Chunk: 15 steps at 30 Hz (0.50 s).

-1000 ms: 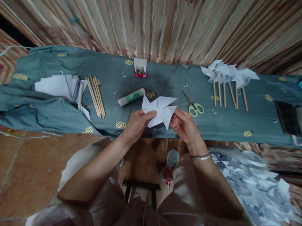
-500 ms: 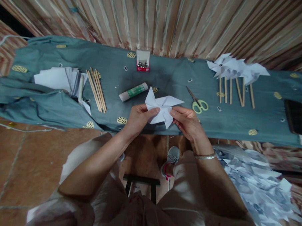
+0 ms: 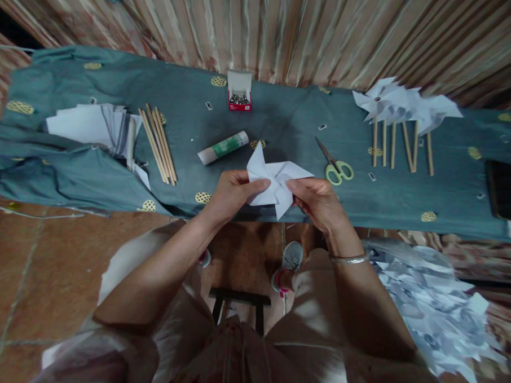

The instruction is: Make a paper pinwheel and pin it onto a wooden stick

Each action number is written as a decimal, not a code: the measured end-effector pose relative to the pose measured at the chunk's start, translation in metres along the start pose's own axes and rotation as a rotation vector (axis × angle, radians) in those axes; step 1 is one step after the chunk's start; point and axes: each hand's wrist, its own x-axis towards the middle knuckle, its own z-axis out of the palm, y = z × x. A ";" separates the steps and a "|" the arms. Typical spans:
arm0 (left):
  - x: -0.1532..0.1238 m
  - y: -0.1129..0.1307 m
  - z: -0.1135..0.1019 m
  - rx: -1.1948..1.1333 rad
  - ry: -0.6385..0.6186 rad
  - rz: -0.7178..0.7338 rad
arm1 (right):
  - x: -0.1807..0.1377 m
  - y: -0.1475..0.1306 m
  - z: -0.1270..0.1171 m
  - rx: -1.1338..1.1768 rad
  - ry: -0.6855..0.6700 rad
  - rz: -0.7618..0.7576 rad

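Note:
A white folded paper pinwheel is held above the near edge of the cloth-covered table. My left hand pinches its left side, thumb on top. My right hand grips its right side, fingers curled under the paper. A glue stick lies just behind my left hand. Green-handled scissors lie beyond my right hand.
A red box of pins stands open at the back. Loose wooden sticks and a stack of white paper lie left. Finished pinwheels on sticks lie right. A dark phone sits far right. Paper scraps cover the floor.
Both hands have turned the pinwheel slightly and drawn it closer together; the view has tilted a little, so the table sits higher in the picture.

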 end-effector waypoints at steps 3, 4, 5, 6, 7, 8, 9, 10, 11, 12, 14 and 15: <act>0.000 0.001 -0.001 0.010 -0.016 0.014 | 0.000 -0.002 0.001 0.001 -0.032 -0.005; 0.000 0.001 -0.001 0.015 -0.022 0.017 | 0.000 -0.002 0.001 -0.004 -0.042 -0.003; 0.000 0.001 -0.001 0.019 -0.025 0.016 | 0.000 -0.003 0.001 -0.013 -0.054 0.000; 0.000 0.001 -0.001 0.024 -0.026 0.013 | -0.001 -0.003 0.000 -0.028 -0.068 0.004; 0.000 0.001 -0.001 0.028 -0.026 0.006 | -0.001 -0.004 0.000 -0.044 -0.080 0.008; 0.000 0.001 -0.002 0.032 -0.025 -0.001 | -0.001 -0.004 -0.001 -0.060 -0.091 0.012; 0.000 0.001 -0.002 0.036 -0.025 -0.007 | -0.002 -0.004 -0.001 -0.073 -0.099 0.016; 0.000 0.001 -0.002 0.040 -0.027 -0.011 | -0.002 -0.004 -0.002 -0.083 -0.105 0.019; 0.000 0.001 -0.003 0.043 -0.031 -0.013 | -0.003 -0.004 -0.003 -0.089 -0.109 0.021; 0.000 0.000 -0.003 0.045 -0.039 -0.012 | -0.003 -0.003 -0.003 -0.090 -0.110 0.021; 0.000 -0.001 -0.004 0.047 -0.063 -0.001 | -0.003 -0.003 -0.003 -0.079 -0.102 0.022; 0.000 -0.001 -0.004 0.047 -0.072 0.007 | -0.003 -0.002 -0.003 -0.072 -0.091 0.023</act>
